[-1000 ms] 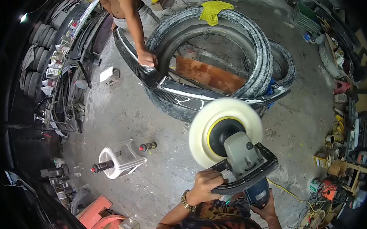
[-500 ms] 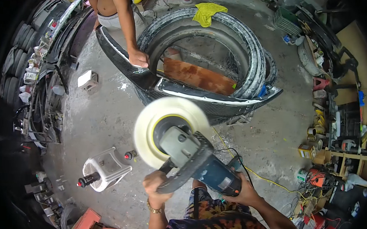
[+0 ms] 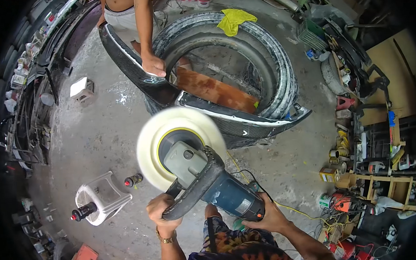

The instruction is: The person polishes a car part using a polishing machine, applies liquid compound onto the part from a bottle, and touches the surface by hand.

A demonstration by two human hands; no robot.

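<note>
My left hand (image 3: pixel 164 212) is wrapped round the black front handle of a polisher (image 3: pixel 230 193), a gold watch on its wrist. At the rear end of the blue body, my right hand (image 3: pixel 270 215) holds the machine. The white pad (image 3: pixel 147 143) looks blurred at its rim and overlaps the lower edge of a carbon-patterned panel (image 3: pixel 236 127) in view; whether they touch I cannot tell. That panel rests across a large tire (image 3: pixel 289 63). A co-worker's fist (image 3: pixel 153 65) presses on its left part. A yellow cloth (image 3: pixel 235 21) hangs over the tire's top.
An upturned white stool (image 3: pixel 105 195) lies at lower left, with a black bottle (image 3: pixel 84 211) on it and another bottle (image 3: pixel 133 180) beside it. A small white stool (image 3: pixel 82 89) stands farther up. A yellow cord (image 3: pixel 302 213) runs right towards tools and shelves.
The polisher and both my hands have moved left in view. The panel, tire and stools have also shifted left as the view moved. The co-worker's fist stays on the panel.
</note>
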